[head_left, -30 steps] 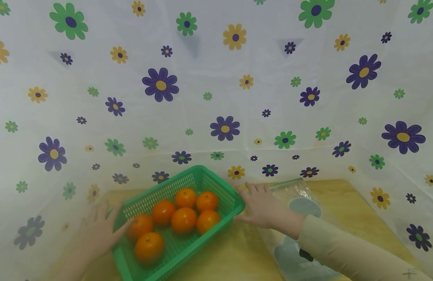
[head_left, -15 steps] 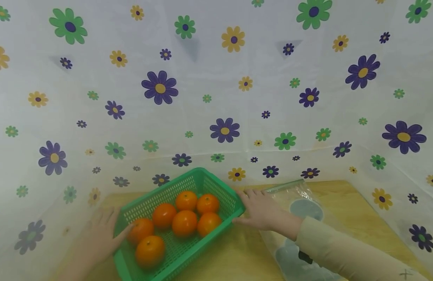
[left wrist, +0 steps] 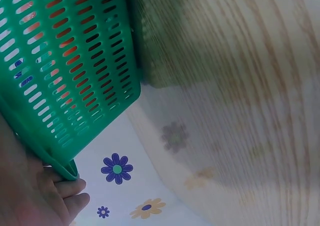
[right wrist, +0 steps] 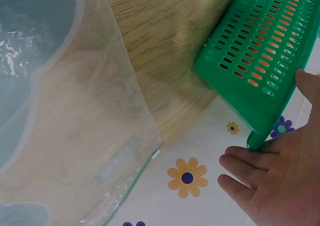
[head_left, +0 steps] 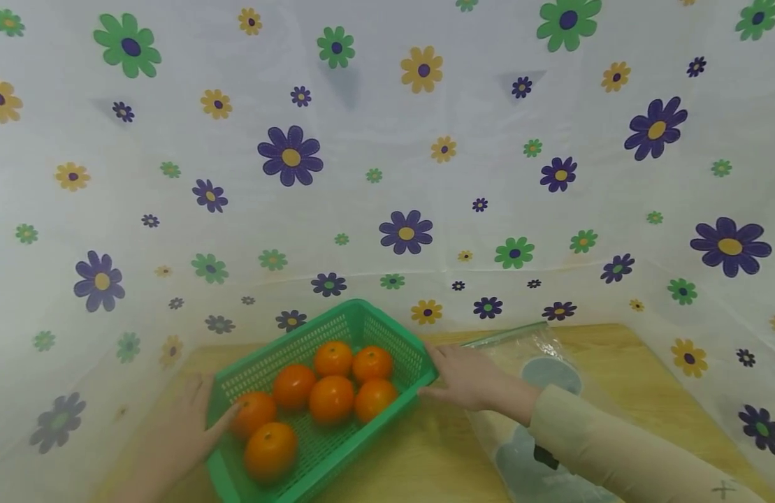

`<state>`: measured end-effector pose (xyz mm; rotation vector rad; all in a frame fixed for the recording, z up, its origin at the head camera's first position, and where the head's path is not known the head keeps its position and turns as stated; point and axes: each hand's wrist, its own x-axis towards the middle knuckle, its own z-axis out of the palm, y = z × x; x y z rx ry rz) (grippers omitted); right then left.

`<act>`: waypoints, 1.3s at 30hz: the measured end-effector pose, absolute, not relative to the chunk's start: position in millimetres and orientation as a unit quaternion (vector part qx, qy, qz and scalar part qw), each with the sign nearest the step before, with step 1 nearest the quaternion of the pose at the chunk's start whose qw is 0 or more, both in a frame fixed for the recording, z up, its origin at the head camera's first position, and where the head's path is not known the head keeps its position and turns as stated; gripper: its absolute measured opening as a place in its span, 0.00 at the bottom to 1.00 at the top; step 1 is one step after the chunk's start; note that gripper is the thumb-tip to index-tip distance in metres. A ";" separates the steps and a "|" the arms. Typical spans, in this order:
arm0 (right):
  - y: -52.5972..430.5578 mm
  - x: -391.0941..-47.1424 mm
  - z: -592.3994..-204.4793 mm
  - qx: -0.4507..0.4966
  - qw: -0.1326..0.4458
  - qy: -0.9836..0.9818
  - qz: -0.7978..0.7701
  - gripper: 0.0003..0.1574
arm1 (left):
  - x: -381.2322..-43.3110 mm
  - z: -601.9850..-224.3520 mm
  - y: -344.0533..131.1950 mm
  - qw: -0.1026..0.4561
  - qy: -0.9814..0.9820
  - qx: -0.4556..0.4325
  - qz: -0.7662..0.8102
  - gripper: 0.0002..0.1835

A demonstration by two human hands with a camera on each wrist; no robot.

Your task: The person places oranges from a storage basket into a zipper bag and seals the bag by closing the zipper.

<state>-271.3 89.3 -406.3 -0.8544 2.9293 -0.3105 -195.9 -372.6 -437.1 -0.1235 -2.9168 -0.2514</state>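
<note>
A green slotted plastic basket [head_left: 400,349] stands at an angle on the wooden table, with several oranges [head_left: 332,400] inside. My left hand [head_left: 176,426] grips its left end, thumb over the rim toward the fruit. In the left wrist view, the fingers [left wrist: 75,198] of that hand come out beneath the rim lip. At the opposite end my right hand [head_left: 465,377] holds the rim between thumb and fingers. From the right wrist, the thumb lies along the rim of the basket [right wrist: 240,106] and the other fingers [right wrist: 245,168] reach under its lip.
Right of the basket lies a flat clear zip bag [head_left: 551,374] with grey-blue round patches, partly beneath my right forearm. A white flower-printed sheet [head_left: 362,126] hangs behind and at both sides of the wooden table [head_left: 613,349].
Fingers of my right hand have closed further round the rim, and my left hand has drawn in against the basket's end. The basket and oranges stay almost where they were.
</note>
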 end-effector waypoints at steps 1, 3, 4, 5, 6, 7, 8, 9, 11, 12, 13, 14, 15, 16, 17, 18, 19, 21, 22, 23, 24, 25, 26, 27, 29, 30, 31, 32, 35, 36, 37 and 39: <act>90.1 -272.0 -407.0 -0.277 0.037 0.955 -0.103 0.56 | -195.5 -438.2 -371.9 0.102 -0.990 -0.040 -0.089 0.50; 91.8 -272.7 -407.3 -0.277 0.039 0.954 -0.106 0.56 | -195.6 -440.6 -370.9 0.100 -0.990 -0.040 -0.095 0.51; 93.0 -272.8 -407.7 -0.277 0.038 0.954 -0.107 0.56 | -195.9 -441.1 -370.0 0.101 -0.989 -0.041 -0.097 0.51; 94.4 -272.4 -407.2 -0.278 0.040 0.954 -0.109 0.56 | -196.0 -441.3 -368.5 0.104 -0.989 -0.041 -0.099 0.51; 95.7 -272.3 -406.9 -0.278 0.042 0.953 -0.110 0.56 | -196.3 -441.8 -367.6 0.106 -0.989 -0.041 -0.100 0.51; 97.1 -271.8 -406.5 -0.278 0.044 0.953 -0.113 0.57 | -196.8 -442.1 -366.5 0.105 -0.989 -0.040 -0.100 0.51; 98.5 -271.4 -405.9 -0.279 0.047 0.952 -0.114 0.57 | -197.3 -442.2 -365.4 0.106 -0.988 -0.038 -0.102 0.51; 99.8 -271.2 -405.7 -0.278 0.050 0.952 -0.114 0.57 | -197.5 -441.9 -364.3 0.106 -0.988 -0.036 -0.105 0.51; 101.5 -271.2 -404.7 -0.280 0.056 0.952 -0.115 0.57 | -197.1 -441.7 -362.2 0.109 -0.988 -0.033 -0.106 0.51; 101.7 -271.5 -404.3 -0.281 0.057 0.951 -0.114 0.57 | -196.9 -441.5 -362.0 0.108 -0.988 -0.032 -0.108 0.51; 101.9 -272.0 -404.1 -0.283 0.057 0.951 -0.116 0.57 | -196.4 -440.9 -361.1 0.108 -0.988 -0.030 -0.110 0.51; 101.7 -272.5 -403.7 -0.284 0.056 0.950 -0.115 0.57 | -195.6 -440.1 -360.3 0.111 -0.987 -0.029 -0.113 0.51; 101.3 -273.2 -403.4 -0.286 0.055 0.950 -0.115 0.57 | -194.2 -439.0 -359.5 0.110 -0.987 -0.028 -0.115 0.51; 100.7 -273.7 -402.9 -0.289 0.053 0.949 -0.115 0.57 | -193.0 -437.8 -358.6 0.108 -0.987 -0.025 -0.119 0.51; 99.9 -274.3 -402.5 -0.290 0.052 0.949 -0.114 0.56 | -191.5 -436.5 -357.6 0.106 -0.986 -0.021 -0.125 0.52; 99.1 -274.4 -401.7 -0.292 0.051 0.948 -0.115 0.56 | -190.3 -435.3 -356.9 0.107 -0.986 -0.020 -0.128 0.51; 98.2 -274.9 -401.3 -0.293 0.050 0.948 -0.115 0.56 | -188.9 -434.5 -356.3 0.109 -0.985 -0.018 -0.129 0.51; 96.3 -275.7 -400.9 -0.297 0.050 0.947 -0.113 0.55 | -185.7 -433.2 -355.8 0.109 -0.986 -0.015 -0.128 0.51; 95.3 -276.0 -400.7 -0.299 0.049 0.946 -0.110 0.55 | -184.3 -432.8 -355.8 0.110 -0.986 -0.015 -0.127 0.51; 94.4 -276.4 -400.7 -0.301 0.049 0.946 -0.108 0.55 | -182.8 -432.5 -355.8 0.113 -0.986 -0.015 -0.124 0.51; 93.4 -276.9 -400.8 -0.304 0.046 0.946 -0.105 0.54 | -181.6 -432.7 -356.1 0.118 -0.985 -0.016 -0.124 0.50; 92.6 -277.6 -401.2 -0.307 0.045 0.945 -0.101 0.54 | -180.5 -432.9 -356.4 0.120 -0.985 -0.015 -0.125 0.49; 91.7 -278.1 -401.4 -0.308 0.042 0.945 -0.099 0.54 | -179.4 -433.0 -356.7 0.123 -0.984 -0.016 -0.127 0.48; 90.9 -278.5 -401.5 -0.310 0.040 0.945 -0.097 0.53 | -178.5 -433.3 -357.0 0.127 -0.984 -0.016 -0.127 0.48; 89.4 -279.2 -401.3 -0.311 0.038 0.945 -0.094 0.53 | -177.8 -434.0 -357.9 0.137 -0.982 -0.019 -0.131 0.46; 88.8 -279.5 -401.3 -0.310 0.038 0.945 -0.094 0.52 | -177.7 -434.5 -358.6 0.140 -0.981 -0.019 -0.130 0.45; 88.2 -279.9 -401.5 -0.309 0.038 0.946 -0.093 0.52 | -177.6 -435.2 -359.3 0.139 -0.982 -0.018 -0.129 0.46; 87.7 -280.2 -401.5 -0.308 0.038 0.946 -0.092 0.52 | -177.6 -436.2 -360.4 0.134 -0.983 -0.018 -0.125 0.47; 85.9 -281.2 -400.9 -0.308 0.036 0.947 -0.084 0.52 | -176.6 -439.7 -364.0 0.125 -0.984 -0.020 -0.125 0.51; 85.4 -281.5 -400.5 -0.310 0.035 0.947 -0.082 0.51 | -176.0 -440.8 -365.5 0.126 -0.984 -0.024 -0.127 0.51; 84.7 -281.9 -399.8 -0.312 0.033 0.946 -0.080 0.51 | -175.6 -441.8 -367.0 0.126 -0.983 -0.028 -0.130 0.51; 82.9 -282.5 -397.9 -0.318 0.030 0.945 -0.077 0.50 | -173.9 -443.1 -370.0 0.145 -0.978 -0.045 -0.140 0.48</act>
